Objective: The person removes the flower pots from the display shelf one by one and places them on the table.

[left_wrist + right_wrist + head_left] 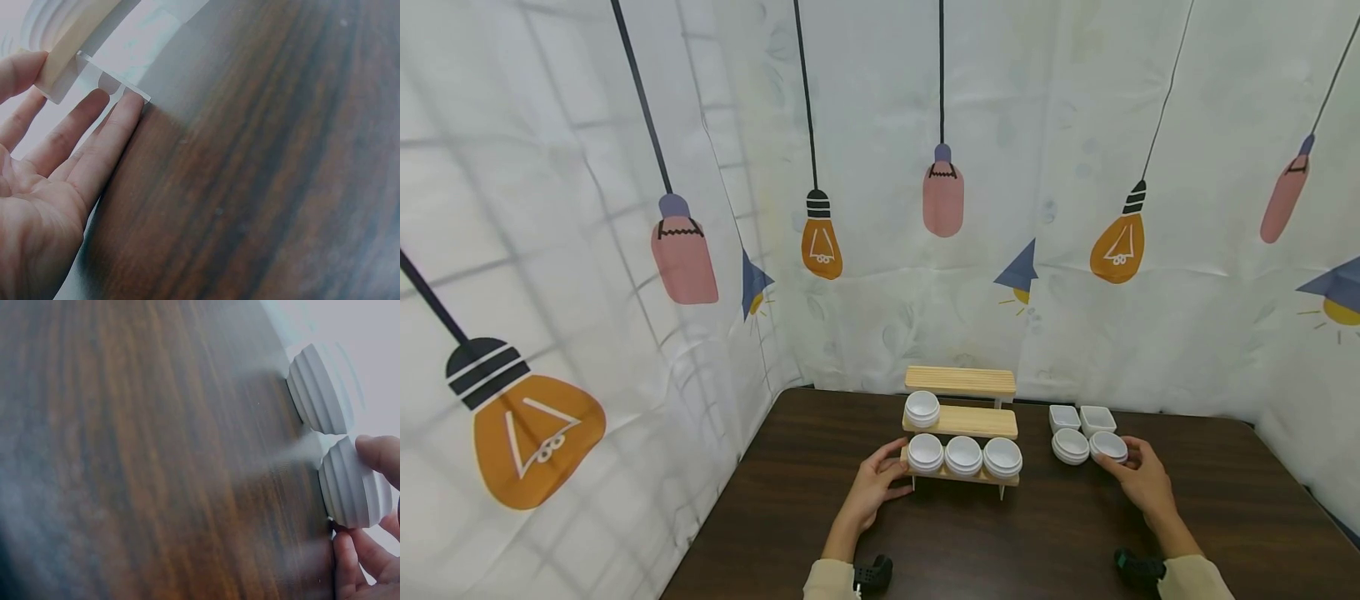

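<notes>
A tiered stand with light wooden boards (973, 421) and clear legs stands on the dark table. Its lowest board carries three round white ribbed bowls (963, 455); another white bowl (922, 408) sits at the left of the middle board. My left hand (872, 483) holds the left end of the lowest board (59, 72), with fingertips against a clear leg (119, 81). To the right, my right hand (1142, 479) grips a round white bowl (350, 484) on the table, thumb on its near side and fingers around the far side. A second round bowl (319, 390) is beside it.
Two square white bowls (1097, 418) stand behind the round pair on the right. Dark wood-grain tabletop (1000, 550) lies between my hands. A white curtain (865, 325) printed with lamps hangs close behind the stand and along the left side.
</notes>
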The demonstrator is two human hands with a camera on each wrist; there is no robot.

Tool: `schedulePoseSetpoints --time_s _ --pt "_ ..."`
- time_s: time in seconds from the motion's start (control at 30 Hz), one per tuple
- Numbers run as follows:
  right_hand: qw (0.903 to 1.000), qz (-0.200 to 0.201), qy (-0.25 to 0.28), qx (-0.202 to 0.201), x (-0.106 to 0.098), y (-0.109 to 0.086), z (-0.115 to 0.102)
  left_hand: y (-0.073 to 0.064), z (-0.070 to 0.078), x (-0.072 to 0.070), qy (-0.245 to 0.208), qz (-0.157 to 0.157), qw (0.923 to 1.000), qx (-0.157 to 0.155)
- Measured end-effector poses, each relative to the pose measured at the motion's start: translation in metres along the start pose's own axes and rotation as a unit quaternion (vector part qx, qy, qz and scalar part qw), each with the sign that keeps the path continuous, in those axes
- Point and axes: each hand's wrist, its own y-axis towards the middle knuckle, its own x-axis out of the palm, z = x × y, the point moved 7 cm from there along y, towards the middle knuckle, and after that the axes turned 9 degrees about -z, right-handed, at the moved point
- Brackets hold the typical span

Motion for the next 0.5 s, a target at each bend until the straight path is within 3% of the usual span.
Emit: schedulePoseSetpoints --time_s 0.2,0.5 --pt "0.9999 -0.002 0.007 0.008 0.001 0.002 0.001 -0.001 0.0 0.0 0.004 -0.001 1.0 0.002" --pt "0.9984 -0.009 0.051 0.023 -0.001 -0.011 -0.002 -0.003 0.003 0.002 0.005 -0.006 1.0 0.006"
